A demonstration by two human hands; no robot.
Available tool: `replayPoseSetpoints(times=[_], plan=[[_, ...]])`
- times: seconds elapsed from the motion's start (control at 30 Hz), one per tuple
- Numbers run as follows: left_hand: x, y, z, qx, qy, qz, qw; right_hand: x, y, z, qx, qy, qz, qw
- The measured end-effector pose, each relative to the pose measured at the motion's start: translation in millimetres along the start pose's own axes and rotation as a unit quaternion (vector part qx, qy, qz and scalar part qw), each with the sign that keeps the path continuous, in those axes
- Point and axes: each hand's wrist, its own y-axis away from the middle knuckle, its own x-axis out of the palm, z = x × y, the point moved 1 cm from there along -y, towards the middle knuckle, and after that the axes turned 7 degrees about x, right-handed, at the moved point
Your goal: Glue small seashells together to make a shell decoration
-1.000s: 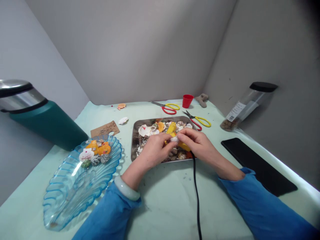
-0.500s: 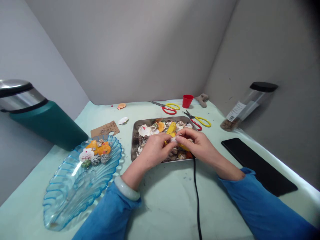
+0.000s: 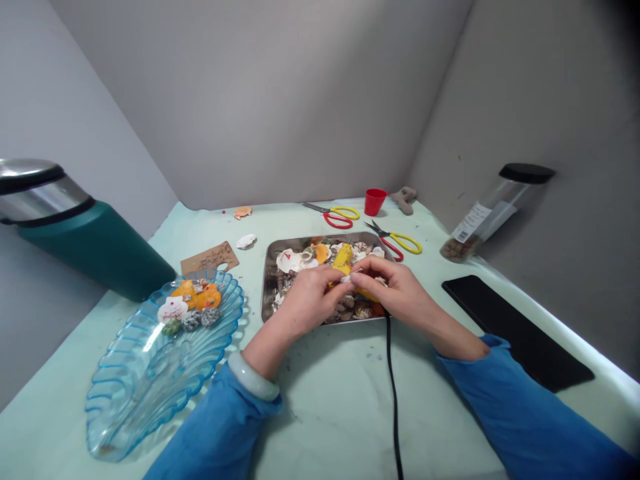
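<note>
On the pale green bench (image 3: 325, 400), the ribbed blue glass shell-shaped dish (image 3: 150, 360) at eight o'clock carries a small cluster of finished-looking pieces at its far end: orange, white and dark shells. The shallow steel tray (image 3: 270, 267) at the centre is crowded with loose shells, so by my judgement most of the work is left. Above the tray, the left hand (image 3: 305, 303) and right hand (image 3: 400, 293) meet: the fingers of both are pinched narrow on a small white shell (image 3: 347, 279), and the right also holds a yellow corded glue tool (image 3: 345, 260) whose black cord (image 3: 393, 400) runs toward six o'clock. At two o'clock a clear jar's white label (image 3: 473, 222) is too small to read; the brown card (image 3: 210, 258) at ten o'clock likewise.
</note>
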Motion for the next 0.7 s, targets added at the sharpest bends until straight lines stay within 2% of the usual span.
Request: replayPoseSetpoints(times=[0.3, 0.7], plan=[[0.3, 0.1, 0.9, 0.009, 0.001, 0.006, 1.000, 0.5, -0.6, -0.7, 0.007, 0.005, 0.003, 1.000], [0.3, 1.2, -1.5, -0.024, 0.000, -0.009, 1.000, 0.5, -0.2, 0.2, 0.009, -0.004, 0.003, 1.000]])
